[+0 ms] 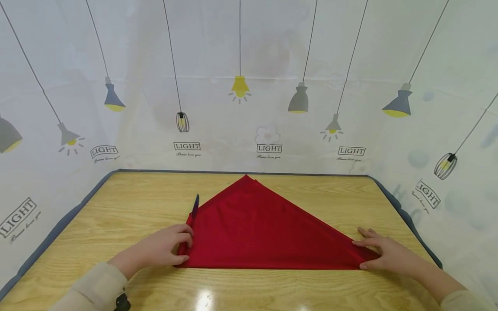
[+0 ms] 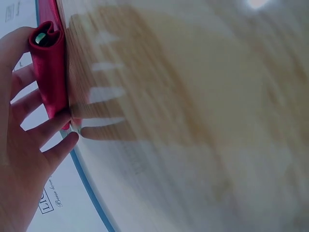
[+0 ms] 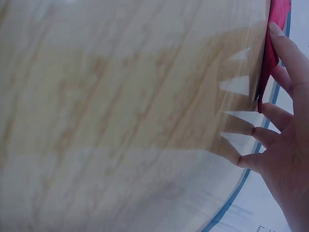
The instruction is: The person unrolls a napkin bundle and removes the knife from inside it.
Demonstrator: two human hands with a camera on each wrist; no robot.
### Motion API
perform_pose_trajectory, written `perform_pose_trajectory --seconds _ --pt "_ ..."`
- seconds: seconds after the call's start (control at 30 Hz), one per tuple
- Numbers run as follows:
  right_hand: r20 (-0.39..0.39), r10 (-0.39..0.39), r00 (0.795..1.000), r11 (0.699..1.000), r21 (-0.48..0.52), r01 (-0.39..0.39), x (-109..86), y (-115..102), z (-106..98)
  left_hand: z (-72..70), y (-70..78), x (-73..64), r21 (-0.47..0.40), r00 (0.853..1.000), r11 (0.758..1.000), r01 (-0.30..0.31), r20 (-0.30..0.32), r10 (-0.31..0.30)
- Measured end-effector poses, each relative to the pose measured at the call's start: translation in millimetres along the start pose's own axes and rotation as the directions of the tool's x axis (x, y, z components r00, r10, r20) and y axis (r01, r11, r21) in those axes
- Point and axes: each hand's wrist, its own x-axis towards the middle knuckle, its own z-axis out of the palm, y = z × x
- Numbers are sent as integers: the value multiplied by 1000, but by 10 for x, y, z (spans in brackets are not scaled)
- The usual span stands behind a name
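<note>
A red cloth (image 1: 264, 233) lies folded in a wide triangle, its long edge towards me and its peak at the far side. Its left end is rolled up, and a dark blue, blade-shaped tip (image 1: 196, 205) sticks out beyond the roll. My left hand (image 1: 167, 246) grips this roll (image 2: 50, 72), thumb at the near end and fingers along it. Inside the roll's near end a small shiny piece (image 2: 40, 37) shows; most of whatever is wrapped there is hidden. At the cloth's right corner, my right hand (image 1: 383, 252) rests with spread fingers, thumb and forefinger touching the cloth.
The wooden table (image 1: 295, 289) has a glossy top that reflects the hands and a light. Blue edging (image 1: 58, 229) runs round its sides. Behind it and to both sides hangs a pale sheet (image 1: 218, 125) printed with lamps.
</note>
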Motion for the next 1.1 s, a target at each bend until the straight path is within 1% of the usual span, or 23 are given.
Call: perform_pose_trajectory --seconds 0.17,0.27,0.33,0.53,0.83,1.03,1.1 --pt "1 1 1000 1000 -6 -1 -5 -18 -4 18 -59 -30 26 1000 1000 13 -7 -12" --pt "3 4 1000 1000 -8 -4 -5 -22 -7 39 -98 -51 29 1000 999 29 -1 -29" --pt "3 13 1000 1000 -6 -13 -3 -22 -9 47 -112 -65 29 1000 999 28 -8 -27" --pt "4 12 1000 1000 -9 -12 -7 -30 -16 27 -91 -106 31 1000 999 23 -21 -23" --pt "2 5 1000 1000 -4 -5 -6 -16 -5 -9 -101 -132 31 998 997 68 6 -68" --pt "1 7 1000 1000 -6 -7 0 -1 0 -28 -115 -158 23 997 996 81 -2 -81" --pt "0 7 1000 1000 -6 -7 1 1 2 -31 -125 -166 10 996 995 95 -1 -95"
